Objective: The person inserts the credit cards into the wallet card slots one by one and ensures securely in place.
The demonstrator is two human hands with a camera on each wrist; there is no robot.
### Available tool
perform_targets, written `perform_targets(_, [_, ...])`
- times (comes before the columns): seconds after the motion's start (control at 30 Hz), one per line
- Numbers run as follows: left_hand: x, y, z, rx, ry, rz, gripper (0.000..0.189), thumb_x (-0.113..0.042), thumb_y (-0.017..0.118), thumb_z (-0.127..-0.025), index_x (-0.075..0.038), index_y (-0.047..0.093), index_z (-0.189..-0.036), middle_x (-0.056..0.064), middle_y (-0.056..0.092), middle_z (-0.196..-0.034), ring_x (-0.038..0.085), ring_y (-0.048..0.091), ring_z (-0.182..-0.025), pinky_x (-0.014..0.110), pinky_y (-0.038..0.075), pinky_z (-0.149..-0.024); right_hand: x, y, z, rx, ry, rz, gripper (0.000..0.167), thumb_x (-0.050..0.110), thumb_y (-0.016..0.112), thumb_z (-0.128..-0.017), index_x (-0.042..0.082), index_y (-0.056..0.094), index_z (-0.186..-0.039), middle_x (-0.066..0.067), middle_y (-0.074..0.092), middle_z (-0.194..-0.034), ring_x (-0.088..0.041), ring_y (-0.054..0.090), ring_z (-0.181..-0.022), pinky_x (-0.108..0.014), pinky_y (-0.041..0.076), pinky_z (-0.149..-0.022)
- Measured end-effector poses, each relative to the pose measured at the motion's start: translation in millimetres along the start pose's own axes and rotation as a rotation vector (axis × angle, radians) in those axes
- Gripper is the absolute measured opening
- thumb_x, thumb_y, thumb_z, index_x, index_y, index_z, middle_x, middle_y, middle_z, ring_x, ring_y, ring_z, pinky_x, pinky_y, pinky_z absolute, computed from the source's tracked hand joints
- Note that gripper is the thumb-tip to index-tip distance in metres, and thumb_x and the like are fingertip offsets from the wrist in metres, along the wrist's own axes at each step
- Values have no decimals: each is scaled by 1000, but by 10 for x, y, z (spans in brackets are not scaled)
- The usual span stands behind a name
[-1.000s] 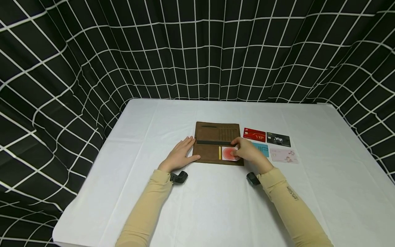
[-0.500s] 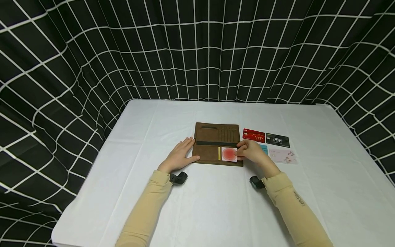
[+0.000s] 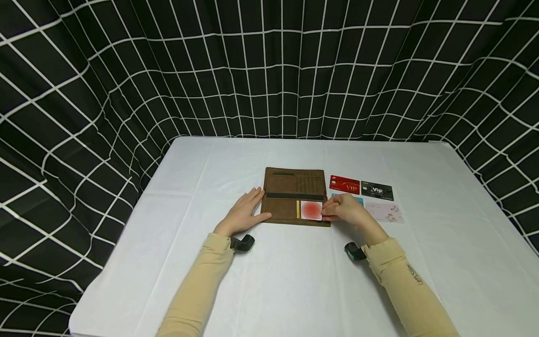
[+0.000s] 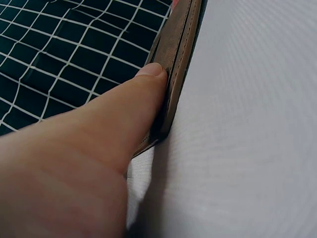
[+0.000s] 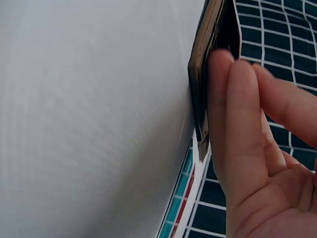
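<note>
Matt, leather-look wallet [image 3: 279,208]; cloth tabletop [image 3: 290,281].

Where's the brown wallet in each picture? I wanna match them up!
Head: the brown wallet lies open, a bit below and right of the middle.
Left wrist: the wallet slants down from the top middle, partly showing.
Right wrist: the wallet is up top, right of the middle, edge showing.
Shared landmark: the dark cloth with white grid lines.

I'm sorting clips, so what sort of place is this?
Probably a staged recording booth: a black curtain with a white grid hangs behind and beside a white-covered table, and a small black device sits at each wrist.
</note>
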State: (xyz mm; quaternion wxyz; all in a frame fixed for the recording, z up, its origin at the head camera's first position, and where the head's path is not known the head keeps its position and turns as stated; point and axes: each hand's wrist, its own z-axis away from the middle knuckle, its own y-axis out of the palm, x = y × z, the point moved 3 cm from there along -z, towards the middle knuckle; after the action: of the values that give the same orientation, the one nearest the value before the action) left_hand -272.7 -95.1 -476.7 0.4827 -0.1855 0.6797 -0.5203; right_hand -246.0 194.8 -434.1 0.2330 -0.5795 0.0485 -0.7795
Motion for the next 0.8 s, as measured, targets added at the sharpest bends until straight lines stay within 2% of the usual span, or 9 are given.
perform_targets(0.2, [7, 4, 5, 4, -11, 5, 81, -58, 46, -90, -9, 18, -148, 5, 11, -153, 14, 4, -139, 30, 1, -111, 49, 44, 3, 17, -47, -6, 24, -2, 63, -85, -16, 56, -103, -17, 67, -86, -22, 66, -76, -34, 55, -73])
perform_targets(0.47, [12, 11, -1, 14, -13, 2, 82, -58, 46, -90, -9, 17, -148, 5, 10, -153, 14, 3, -139, 29, 0, -111, 63, 80, 11, 87, -94, -13, 29, 0, 63, -85, -16, 53, -107, -14, 65, -85, -19, 63, -79, -39, 53, -79])
perform_targets(0.8, [25, 15, -14, 17, -10, -8, 83, -60, 45, -89, -9, 16, -149, 3, 9, -153, 12, 2, -139, 27, -1, -111, 70, 84, 30, 126, -112, 21, 35, 3, 62, -86, -13, 53, -116, -17, 63, -93, -19, 61, -83, -37, 51, -82])
